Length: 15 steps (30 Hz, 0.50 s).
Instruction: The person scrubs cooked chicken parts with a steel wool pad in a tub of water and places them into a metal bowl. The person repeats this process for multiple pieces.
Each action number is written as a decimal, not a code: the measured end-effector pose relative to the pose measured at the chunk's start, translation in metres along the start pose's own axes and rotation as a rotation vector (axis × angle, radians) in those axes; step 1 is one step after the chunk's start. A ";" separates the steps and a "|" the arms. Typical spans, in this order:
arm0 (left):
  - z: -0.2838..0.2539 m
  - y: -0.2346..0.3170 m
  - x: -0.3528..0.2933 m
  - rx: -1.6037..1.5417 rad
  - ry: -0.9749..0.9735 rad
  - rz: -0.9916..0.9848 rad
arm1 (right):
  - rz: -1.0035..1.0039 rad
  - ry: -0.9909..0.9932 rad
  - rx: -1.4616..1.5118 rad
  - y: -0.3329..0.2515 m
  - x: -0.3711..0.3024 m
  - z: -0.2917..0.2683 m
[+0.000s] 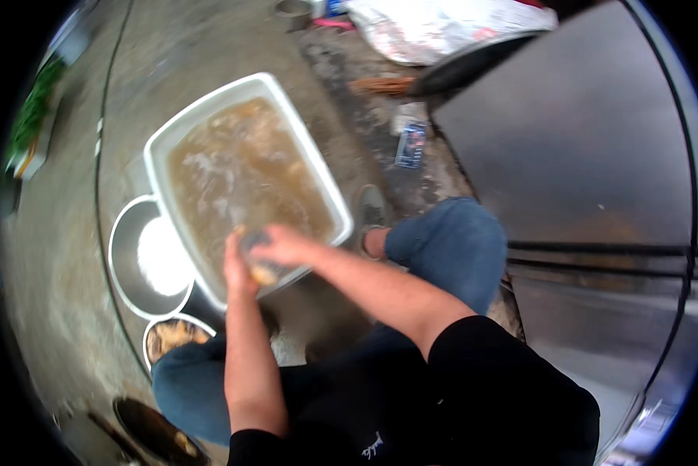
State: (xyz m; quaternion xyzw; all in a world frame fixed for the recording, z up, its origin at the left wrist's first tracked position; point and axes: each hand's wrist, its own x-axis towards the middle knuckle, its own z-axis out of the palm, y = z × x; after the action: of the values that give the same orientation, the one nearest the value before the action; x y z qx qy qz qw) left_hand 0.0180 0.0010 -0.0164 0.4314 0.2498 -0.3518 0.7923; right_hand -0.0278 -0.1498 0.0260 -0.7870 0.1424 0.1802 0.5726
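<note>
Two hands work at a pale yellow lump [264, 275] above the near end of a white tub [308, 130].
The left hand [237, 268] curls around the lump, seemingly to steady it, while the right hand [287, 245] grips what looks like a grey pad [254, 244] over it — blur hides the exact contact. Held there, drips probably fall into the murky water [236, 167]; a metal bowl [133, 264] stands close beside — likely for easy reach.
</note>
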 end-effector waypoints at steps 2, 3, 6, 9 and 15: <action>-0.002 -0.011 0.004 0.015 0.003 -0.039 | -0.059 0.131 -0.190 -0.002 -0.006 0.011; -0.007 -0.015 0.003 0.029 0.025 -0.050 | -0.027 0.145 -0.208 -0.012 -0.007 0.002; -0.019 -0.010 0.007 0.079 0.028 -0.035 | -0.023 0.122 -0.170 -0.024 -0.023 -0.003; -0.010 0.004 -0.004 0.092 -0.061 -0.103 | -0.133 0.129 -0.106 0.003 -0.031 0.022; -0.008 -0.003 -0.010 0.207 0.021 -0.057 | -0.097 0.150 -0.174 -0.010 -0.036 0.019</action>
State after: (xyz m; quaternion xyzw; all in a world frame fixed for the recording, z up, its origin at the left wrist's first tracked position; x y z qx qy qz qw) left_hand 0.0085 0.0101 -0.0146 0.5074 0.2326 -0.3936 0.7305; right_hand -0.0579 -0.1278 0.0453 -0.8510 0.1303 0.1047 0.4979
